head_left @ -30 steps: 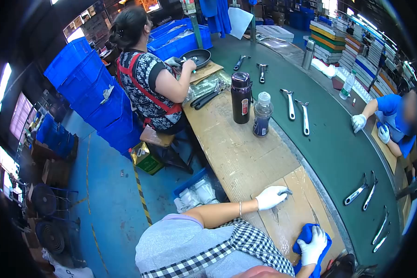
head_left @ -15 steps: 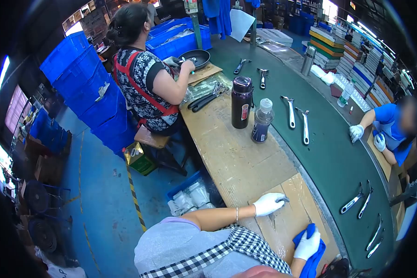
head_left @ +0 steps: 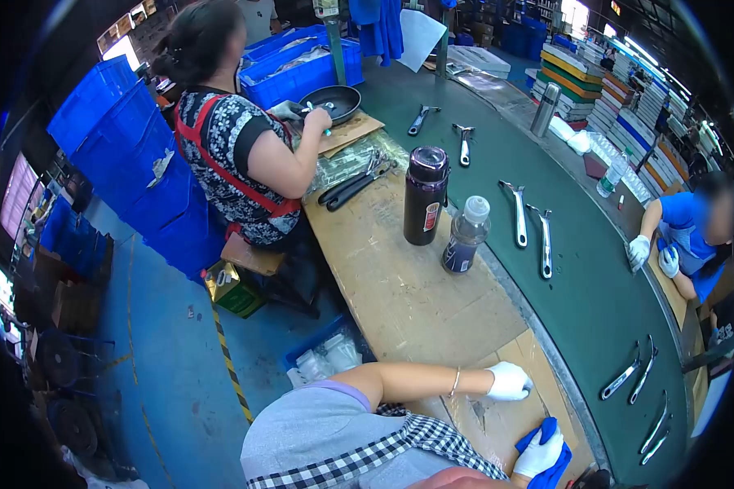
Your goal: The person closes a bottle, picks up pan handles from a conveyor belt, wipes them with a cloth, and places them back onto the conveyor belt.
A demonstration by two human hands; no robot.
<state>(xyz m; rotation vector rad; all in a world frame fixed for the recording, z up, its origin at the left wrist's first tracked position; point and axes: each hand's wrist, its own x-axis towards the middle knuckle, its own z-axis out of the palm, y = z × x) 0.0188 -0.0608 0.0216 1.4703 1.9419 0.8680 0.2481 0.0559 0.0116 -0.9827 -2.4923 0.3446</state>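
Observation:
My left hand [head_left: 510,381], in a white glove, is over the cardboard-covered bench near the belt's edge. Its fingers look curled in, and nothing shows in them. Lower down, my right hand [head_left: 540,455], also gloved, grips a bunched blue cloth [head_left: 553,466] above the bench [head_left: 416,318]. Several shiny adjustable wrenches lie on the green belt [head_left: 583,318] beyond. The closest ones include a wrench [head_left: 621,376] and a thinner-looking one [head_left: 654,428].
A dark thermos [head_left: 425,200] and a drink bottle [head_left: 466,236] stand on the bench. On the left a person in a red-strapped apron [head_left: 245,167] works at a black pan [head_left: 334,102]. Across the belt sits a person in blue [head_left: 685,224]. Blue crates [head_left: 163,196] are stacked behind.
My left hand has moved right and slightly down, toward the belt, and its fingers have curled. My right hand stays on the blue cloth. The view has shifted slightly.

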